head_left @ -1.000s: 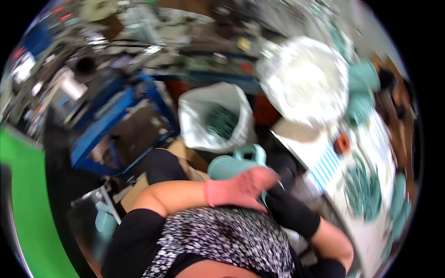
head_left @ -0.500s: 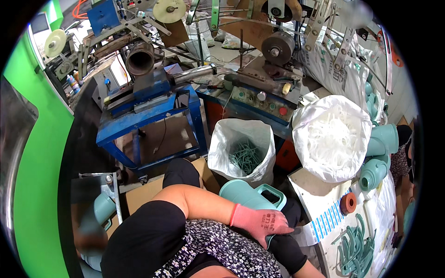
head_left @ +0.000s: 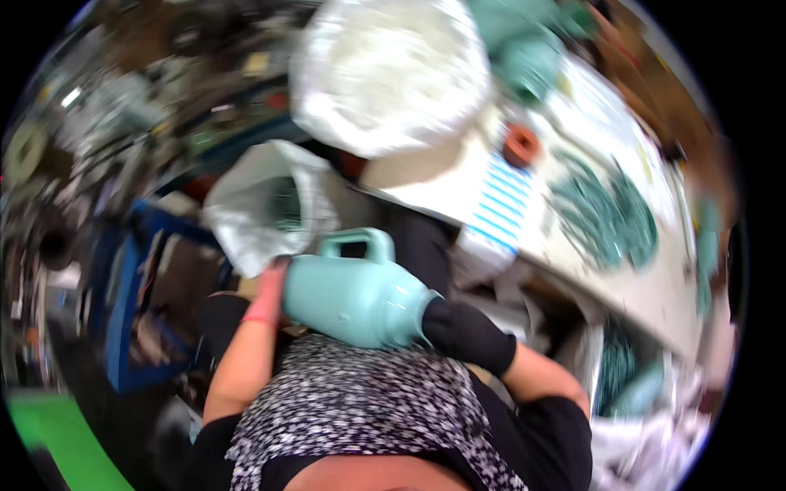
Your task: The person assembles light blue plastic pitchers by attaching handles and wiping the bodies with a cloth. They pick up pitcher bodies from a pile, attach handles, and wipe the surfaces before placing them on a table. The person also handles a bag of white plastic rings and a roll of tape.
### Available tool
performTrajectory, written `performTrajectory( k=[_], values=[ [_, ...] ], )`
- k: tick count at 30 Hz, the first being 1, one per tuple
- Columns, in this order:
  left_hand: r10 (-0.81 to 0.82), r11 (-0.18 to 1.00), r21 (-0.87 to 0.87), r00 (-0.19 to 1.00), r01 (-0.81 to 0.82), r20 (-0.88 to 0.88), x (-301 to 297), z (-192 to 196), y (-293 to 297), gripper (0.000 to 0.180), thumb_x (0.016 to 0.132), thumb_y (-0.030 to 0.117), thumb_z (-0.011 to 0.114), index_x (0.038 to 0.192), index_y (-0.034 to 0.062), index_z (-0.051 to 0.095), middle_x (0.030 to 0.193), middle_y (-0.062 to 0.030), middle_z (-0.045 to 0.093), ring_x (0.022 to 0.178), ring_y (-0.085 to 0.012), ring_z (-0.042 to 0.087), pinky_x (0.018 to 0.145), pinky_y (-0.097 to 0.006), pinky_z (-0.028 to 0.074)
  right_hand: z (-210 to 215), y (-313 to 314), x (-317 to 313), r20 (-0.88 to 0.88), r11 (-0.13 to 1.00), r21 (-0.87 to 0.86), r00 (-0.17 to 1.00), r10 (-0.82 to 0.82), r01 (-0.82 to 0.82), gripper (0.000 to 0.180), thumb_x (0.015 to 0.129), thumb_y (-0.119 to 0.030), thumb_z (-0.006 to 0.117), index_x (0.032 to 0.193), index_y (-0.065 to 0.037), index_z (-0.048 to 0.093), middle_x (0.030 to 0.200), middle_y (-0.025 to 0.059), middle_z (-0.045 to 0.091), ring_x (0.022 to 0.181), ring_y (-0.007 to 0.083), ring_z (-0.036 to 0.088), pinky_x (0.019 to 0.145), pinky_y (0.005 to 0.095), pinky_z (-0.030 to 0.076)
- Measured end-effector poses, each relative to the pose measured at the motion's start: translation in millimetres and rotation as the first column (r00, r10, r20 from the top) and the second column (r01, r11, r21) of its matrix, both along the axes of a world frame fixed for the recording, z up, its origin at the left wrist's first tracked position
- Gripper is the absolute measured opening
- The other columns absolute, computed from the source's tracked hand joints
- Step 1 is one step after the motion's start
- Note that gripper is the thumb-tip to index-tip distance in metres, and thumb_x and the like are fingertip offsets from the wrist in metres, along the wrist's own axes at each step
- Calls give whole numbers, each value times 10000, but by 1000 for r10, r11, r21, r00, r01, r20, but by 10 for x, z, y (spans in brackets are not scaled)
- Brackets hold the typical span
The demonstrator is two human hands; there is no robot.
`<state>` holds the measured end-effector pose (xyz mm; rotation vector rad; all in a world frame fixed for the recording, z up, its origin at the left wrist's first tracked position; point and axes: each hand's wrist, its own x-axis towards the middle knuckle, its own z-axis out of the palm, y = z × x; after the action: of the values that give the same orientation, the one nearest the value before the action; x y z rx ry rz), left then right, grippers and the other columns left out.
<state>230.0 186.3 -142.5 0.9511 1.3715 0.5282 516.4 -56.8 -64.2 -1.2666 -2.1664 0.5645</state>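
Observation:
A teal plastic jug (head_left: 352, 299) with a loop handle lies on its side across my lap, its handle toward the far side. My left hand (head_left: 272, 288), in a pink glove, grips the jug's wide base end. Round the narrower neck end, my right hand (head_left: 465, 334) is closed in a black glove. Its fingers are partly hidden and blurred. The inside of the jug cannot be seen.
A white sack (head_left: 246, 204) with green strips stands beyond the jug. Behind it is a larger sack (head_left: 315, 102) of whitish scraps. On the table at right lie a blue-striped sheet (head_left: 498, 196), a reddish-brown ring (head_left: 521, 146) and teal strips (head_left: 594, 217). A blue frame (head_left: 123, 303) stands left.
My view has swung right and down. The jug has turned sideways across my lap. My left hand has moved from near my right hand to the jug's base; my right is at its neck.

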Motion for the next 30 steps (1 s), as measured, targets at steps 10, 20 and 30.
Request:
performTrajectory(
  k=[10,20,30],
  values=[
    [64,546,837,997,8,-51,-697,1243,1083,381,960,288,555,1168,-27,606,1115,-130,635,970,-187,607,811,-320,494,-790,-113,1067,-28,496,298,527,-850,816,394,771,-205,720,1128,-74,619,1095,121,615,1050,338,562,904,434,465],
    [-17,344,830,886,439,-463,-491,1843,1226,250,909,171,561,1063,9,671,1060,-121,673,955,-217,637,896,-315,478,-1284,280,1209,-65,485,432,563,-824,760,340,730,-107,754,1024,-1,618,1041,189,599,1014,381,553,873,447,460],
    [-113,559,797,973,230,-202,-525,1860,985,268,879,247,623,1001,15,680,913,-78,694,846,-141,622,781,-286,482,-1474,410,1416,-88,508,372,574,-814,777,228,714,-19,670,939,-8,632,1016,155,615,994,345,562,870,427,454]
  ],
)
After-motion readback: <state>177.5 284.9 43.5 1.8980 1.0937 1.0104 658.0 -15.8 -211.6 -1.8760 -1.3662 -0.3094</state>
